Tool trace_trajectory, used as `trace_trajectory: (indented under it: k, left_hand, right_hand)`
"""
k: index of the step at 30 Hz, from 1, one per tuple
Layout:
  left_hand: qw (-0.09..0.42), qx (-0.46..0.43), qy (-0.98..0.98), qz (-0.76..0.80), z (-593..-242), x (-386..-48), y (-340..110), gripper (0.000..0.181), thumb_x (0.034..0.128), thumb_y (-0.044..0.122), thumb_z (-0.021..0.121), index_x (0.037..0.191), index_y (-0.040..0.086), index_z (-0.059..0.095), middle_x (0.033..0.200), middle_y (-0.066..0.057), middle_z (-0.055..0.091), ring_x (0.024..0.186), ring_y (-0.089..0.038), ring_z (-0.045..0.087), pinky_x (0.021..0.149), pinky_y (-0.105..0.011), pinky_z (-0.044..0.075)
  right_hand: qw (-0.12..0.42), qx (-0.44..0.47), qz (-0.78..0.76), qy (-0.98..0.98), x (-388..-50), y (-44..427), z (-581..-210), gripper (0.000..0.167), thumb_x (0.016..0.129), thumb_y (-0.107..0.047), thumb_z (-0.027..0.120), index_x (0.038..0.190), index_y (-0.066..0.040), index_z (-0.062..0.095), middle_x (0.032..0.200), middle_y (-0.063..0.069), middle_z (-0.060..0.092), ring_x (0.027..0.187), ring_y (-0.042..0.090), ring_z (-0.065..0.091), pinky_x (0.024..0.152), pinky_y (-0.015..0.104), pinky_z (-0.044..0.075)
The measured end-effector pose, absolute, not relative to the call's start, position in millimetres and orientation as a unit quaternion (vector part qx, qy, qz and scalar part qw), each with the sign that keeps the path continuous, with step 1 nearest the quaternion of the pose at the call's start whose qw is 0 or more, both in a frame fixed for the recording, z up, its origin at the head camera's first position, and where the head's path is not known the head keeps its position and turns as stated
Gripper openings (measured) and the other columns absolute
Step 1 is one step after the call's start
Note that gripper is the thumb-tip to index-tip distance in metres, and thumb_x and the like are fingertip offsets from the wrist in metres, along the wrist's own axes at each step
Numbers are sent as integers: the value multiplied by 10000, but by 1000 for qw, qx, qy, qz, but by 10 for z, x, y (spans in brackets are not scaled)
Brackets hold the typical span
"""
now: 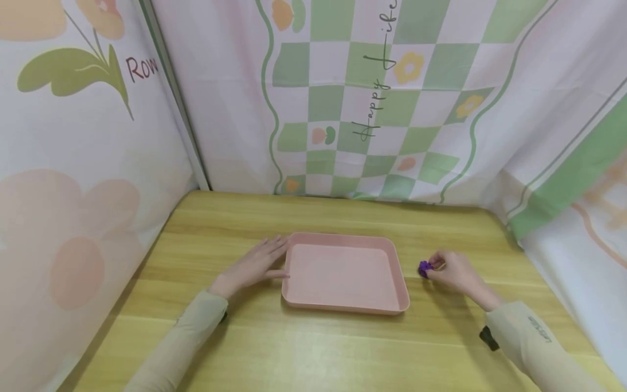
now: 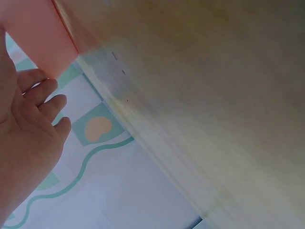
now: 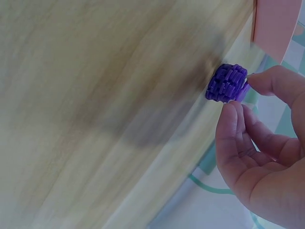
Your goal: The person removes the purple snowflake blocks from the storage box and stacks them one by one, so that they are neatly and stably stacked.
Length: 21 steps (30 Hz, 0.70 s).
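A shallow pink tray [image 1: 343,277] lies on the wooden table, with nothing in it. At its left rim, my left hand [image 1: 254,265] rests with fingers extended and the thumb on the near part of that rim. The left wrist view shows the same hand [image 2: 33,119] with its fingertips at the tray's wall [image 2: 43,33]. Right of the tray, my right hand [image 1: 453,270] pinches a small purple toy wheel [image 1: 424,269] between thumb and fingers, at or just above the tabletop. Rows of blocky tread cover the wheel [image 3: 226,83] in the right wrist view.
The wooden table [image 1: 313,348] reaches back to a green-and-white checked curtain [image 1: 362,109]. Patterned white cloth [image 1: 73,190] hangs along the left side, and more cloth [image 1: 588,218] borders the right. Both forearms wear light sleeves with dark bands underneath.
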<state>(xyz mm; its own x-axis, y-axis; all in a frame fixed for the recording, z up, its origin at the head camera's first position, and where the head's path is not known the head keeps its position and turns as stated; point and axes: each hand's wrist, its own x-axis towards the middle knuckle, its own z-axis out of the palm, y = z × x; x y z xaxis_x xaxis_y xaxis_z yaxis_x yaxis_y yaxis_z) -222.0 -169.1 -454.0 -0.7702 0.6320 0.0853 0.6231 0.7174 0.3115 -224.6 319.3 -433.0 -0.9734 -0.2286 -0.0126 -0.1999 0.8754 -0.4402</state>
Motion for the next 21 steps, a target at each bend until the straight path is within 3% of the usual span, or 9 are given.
trace_trajectory:
  k: [9, 21]
  left_hand:
    - [23, 334, 928, 163, -4544, -2220, -1708, 817, 948, 470, 601, 1552, 28, 273, 1633, -176, 248, 1524, -388, 220, 1266, -566, 179]
    - [29, 327, 931, 160, -4598, -2241, -1719, 826, 948, 506, 581, 1552, 34, 274, 1645, -144, 233, 1536, -355, 204, 1275, -545, 171]
  right_hand:
    - [26, -114, -219, 969, -2217, 3194, -4360, 302, 802, -129, 755, 975, 95, 651, 891, 211, 713, 778, 297, 695, 722, 461, 610]
    - [25, -107, -224, 968, -2192, 3209, -4356, 357, 819, -139, 761, 1030, 117, 629, 924, 256, 690, 797, 319, 686, 725, 481, 607]
